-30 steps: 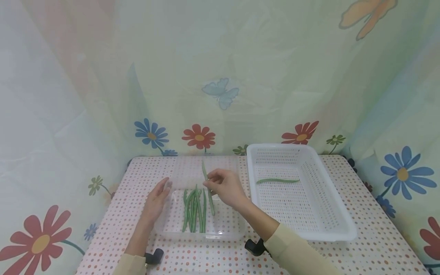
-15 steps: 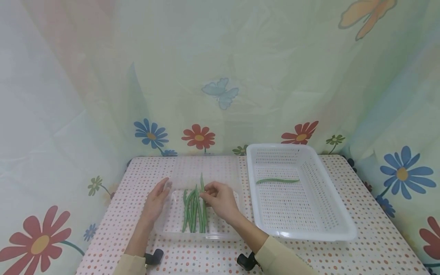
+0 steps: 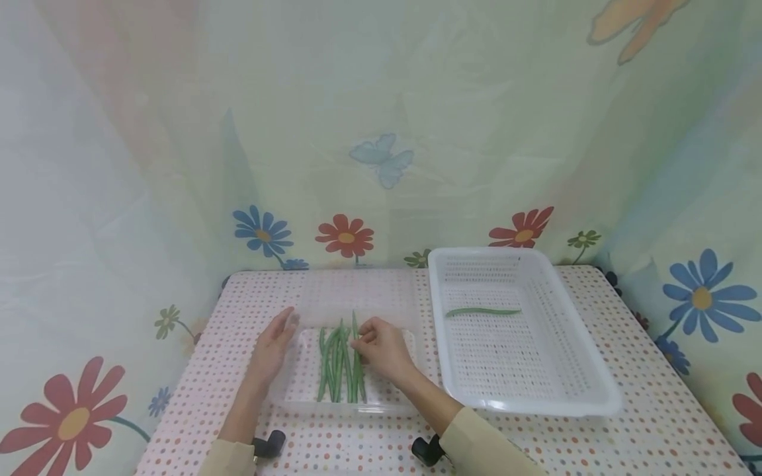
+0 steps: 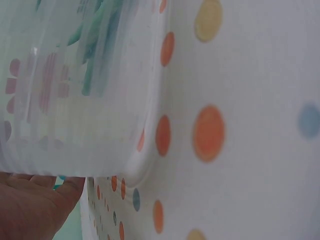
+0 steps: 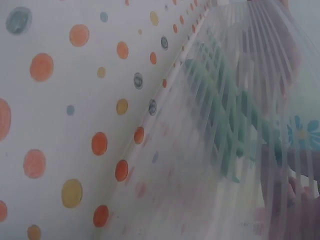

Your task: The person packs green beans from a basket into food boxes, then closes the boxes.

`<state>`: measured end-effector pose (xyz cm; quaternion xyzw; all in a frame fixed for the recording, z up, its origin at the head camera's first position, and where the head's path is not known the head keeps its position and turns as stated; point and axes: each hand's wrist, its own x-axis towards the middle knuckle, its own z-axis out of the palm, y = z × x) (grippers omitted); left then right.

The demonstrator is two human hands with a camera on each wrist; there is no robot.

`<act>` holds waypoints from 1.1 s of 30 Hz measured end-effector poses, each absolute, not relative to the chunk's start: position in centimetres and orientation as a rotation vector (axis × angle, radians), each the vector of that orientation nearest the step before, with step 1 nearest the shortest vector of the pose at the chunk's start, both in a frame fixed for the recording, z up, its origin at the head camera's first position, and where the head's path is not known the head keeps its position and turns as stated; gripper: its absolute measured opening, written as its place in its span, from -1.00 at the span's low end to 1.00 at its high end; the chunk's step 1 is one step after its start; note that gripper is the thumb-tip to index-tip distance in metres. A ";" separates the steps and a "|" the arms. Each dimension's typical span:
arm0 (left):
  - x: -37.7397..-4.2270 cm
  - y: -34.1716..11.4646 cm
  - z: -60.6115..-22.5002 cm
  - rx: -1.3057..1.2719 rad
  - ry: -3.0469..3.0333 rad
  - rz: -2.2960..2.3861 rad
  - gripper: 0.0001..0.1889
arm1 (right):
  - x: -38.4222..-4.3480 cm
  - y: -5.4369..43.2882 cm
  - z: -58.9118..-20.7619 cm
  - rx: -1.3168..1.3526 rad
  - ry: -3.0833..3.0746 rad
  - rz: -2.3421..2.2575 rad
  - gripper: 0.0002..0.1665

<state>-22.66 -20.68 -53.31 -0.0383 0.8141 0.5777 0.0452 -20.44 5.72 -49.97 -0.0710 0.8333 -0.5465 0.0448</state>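
Note:
A clear plastic container [image 3: 389,404] stands on the table with several green beans [image 3: 337,373] lying lengthwise in it. My right hand [image 3: 383,348] reaches over it and pinches one green bean [image 3: 354,322], which lies along the right side of the bunch. Through the ribbed wall [image 5: 165,200] the right wrist view shows the beans [image 5: 220,115] only blurrily. Along the container's left side my left hand [image 3: 270,347] rests with its fingers extended. The left wrist view has that hand [image 4: 37,207] beside the container's wall [image 4: 110,145]; its fingertips are partly hidden there.
To the right stands a white perforated basket [image 3: 595,370] with a single green bean [image 3: 483,311] inside. The container's transparent lid [image 3: 357,287] lies folded back behind it. A dotted cloth [image 3: 339,446] covers the table, and a flowered curtain [image 3: 452,119] hangs behind.
My right hand has lowered the bean and moved it left, bringing it down beside the others in the container. My left hand has stayed in place.

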 end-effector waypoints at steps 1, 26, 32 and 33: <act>-22.6 -20.7 -53.3 -0.114 2.488 1.762 -0.45 | -20.4 5.7 -50.0 -0.221 2.570 -1.633 -0.72; -22.7 -20.7 -53.4 -0.096 2.501 1.754 -0.46 | -19.2 5.4 -50.9 -0.386 2.769 -1.008 -0.89; -22.7 -20.8 -53.3 -0.095 2.501 1.748 -0.45 | -19.0 5.2 -50.9 -0.405 2.790 -0.998 -0.89; -22.6 -20.9 -53.3 -0.098 2.503 1.746 -0.45 | -18.9 5.1 -50.9 -0.423 2.796 -1.002 -0.91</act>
